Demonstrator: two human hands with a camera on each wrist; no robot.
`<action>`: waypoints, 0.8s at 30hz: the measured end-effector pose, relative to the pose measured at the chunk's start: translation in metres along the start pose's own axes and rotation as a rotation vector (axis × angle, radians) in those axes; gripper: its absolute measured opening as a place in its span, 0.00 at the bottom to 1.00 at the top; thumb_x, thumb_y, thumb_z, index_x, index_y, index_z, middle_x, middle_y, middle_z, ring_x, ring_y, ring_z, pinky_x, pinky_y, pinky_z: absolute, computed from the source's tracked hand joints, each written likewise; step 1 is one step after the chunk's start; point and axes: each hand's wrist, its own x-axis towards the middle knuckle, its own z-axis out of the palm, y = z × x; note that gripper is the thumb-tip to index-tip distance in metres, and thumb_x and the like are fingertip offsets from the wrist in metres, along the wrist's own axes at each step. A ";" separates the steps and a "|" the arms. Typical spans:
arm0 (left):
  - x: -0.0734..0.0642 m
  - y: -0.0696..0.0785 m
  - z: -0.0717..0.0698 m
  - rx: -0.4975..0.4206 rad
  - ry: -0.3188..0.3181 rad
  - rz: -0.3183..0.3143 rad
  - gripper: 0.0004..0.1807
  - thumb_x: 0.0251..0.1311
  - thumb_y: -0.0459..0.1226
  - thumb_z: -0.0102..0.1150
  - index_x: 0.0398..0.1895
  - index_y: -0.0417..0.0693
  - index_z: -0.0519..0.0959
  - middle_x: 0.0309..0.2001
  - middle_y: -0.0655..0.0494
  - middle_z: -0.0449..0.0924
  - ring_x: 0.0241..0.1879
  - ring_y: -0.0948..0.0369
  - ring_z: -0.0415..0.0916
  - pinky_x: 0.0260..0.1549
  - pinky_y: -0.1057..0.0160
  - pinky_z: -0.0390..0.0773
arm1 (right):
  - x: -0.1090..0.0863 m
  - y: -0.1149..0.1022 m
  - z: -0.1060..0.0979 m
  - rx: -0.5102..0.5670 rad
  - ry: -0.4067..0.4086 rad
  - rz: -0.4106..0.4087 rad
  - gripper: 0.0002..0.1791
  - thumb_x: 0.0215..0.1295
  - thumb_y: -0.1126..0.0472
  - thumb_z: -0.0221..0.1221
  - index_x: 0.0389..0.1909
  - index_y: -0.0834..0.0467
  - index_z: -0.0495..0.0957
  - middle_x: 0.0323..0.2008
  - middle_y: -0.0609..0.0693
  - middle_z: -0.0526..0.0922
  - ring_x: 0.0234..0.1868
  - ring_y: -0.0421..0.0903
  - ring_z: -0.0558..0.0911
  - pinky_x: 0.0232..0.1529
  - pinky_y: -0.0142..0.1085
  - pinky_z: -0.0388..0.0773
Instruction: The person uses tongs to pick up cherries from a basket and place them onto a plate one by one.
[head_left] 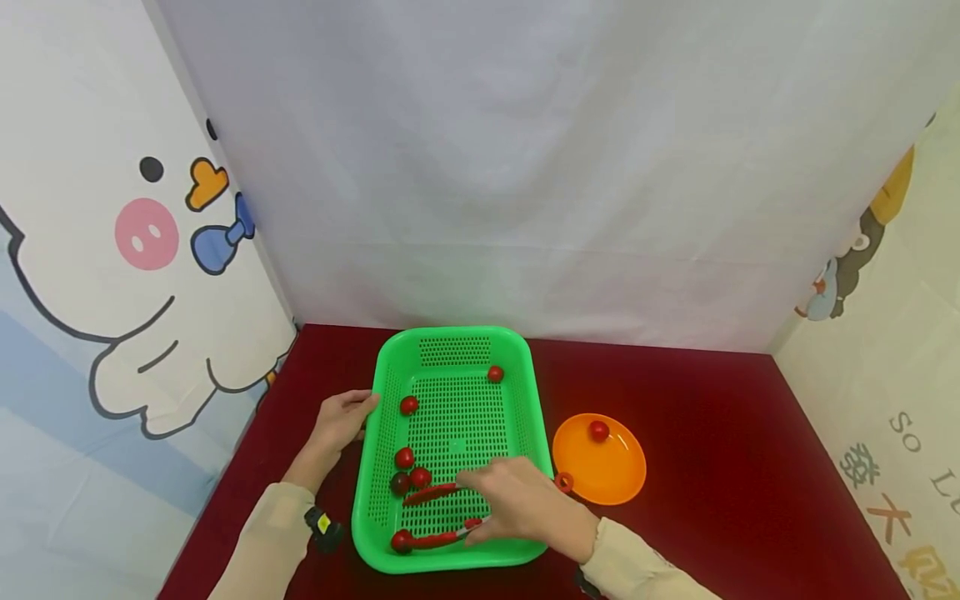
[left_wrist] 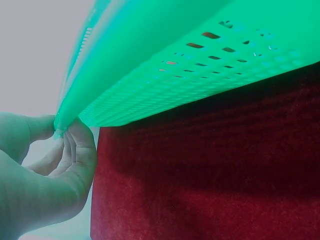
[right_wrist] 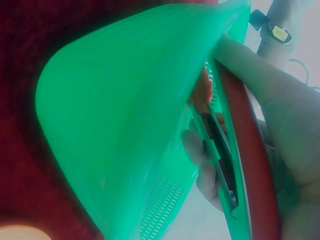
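Observation:
My left hand [head_left: 341, 427] pinches the left rim of a green perforated basket [left_wrist: 150, 45], thumb on one side and fingers on the other. Over the basket's near right part, my right hand [head_left: 521, 504] grips red-tipped tongs [right_wrist: 250, 155]. The tongs' two red arms are spread apart and point left inside the basket [head_left: 531, 400]. Beside the nearer tip lies a small red tomato [head_left: 402, 542]; the farther tip is close to another tomato [head_left: 421, 477]. Several more tomatoes lie in the basket, including a darker one [head_left: 400, 483] and one at the far right [head_left: 496, 374].
An orange plate [head_left: 618, 471] sits right of the basket with one tomato [head_left: 599, 431] on it. Dark red cloth [head_left: 712, 442] covers the table. A white curtain [head_left: 480, 167] hangs behind, with printed cloth panels at both sides.

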 end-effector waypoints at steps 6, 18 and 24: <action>0.000 0.000 0.000 -0.005 -0.005 0.009 0.30 0.78 0.44 0.53 0.71 0.30 0.68 0.63 0.31 0.74 0.49 0.56 0.81 0.45 0.57 0.83 | 0.003 -0.003 0.004 -0.007 -0.016 -0.019 0.27 0.45 0.36 0.79 0.36 0.50 0.81 0.15 0.34 0.68 0.17 0.31 0.63 0.15 0.24 0.54; 0.002 -0.001 0.000 0.006 -0.005 -0.003 0.29 0.79 0.44 0.52 0.72 0.32 0.69 0.65 0.32 0.74 0.51 0.55 0.80 0.45 0.60 0.82 | 0.006 -0.007 0.014 -0.055 -0.026 -0.019 0.24 0.48 0.35 0.77 0.34 0.48 0.82 0.13 0.33 0.63 0.17 0.29 0.62 0.16 0.24 0.56; 0.000 -0.001 0.000 0.016 -0.007 -0.007 0.29 0.79 0.45 0.52 0.72 0.32 0.68 0.66 0.33 0.73 0.54 0.51 0.78 0.44 0.61 0.81 | 0.003 -0.005 0.012 -0.003 -0.019 0.006 0.24 0.48 0.36 0.77 0.35 0.47 0.82 0.14 0.32 0.64 0.17 0.29 0.61 0.15 0.24 0.56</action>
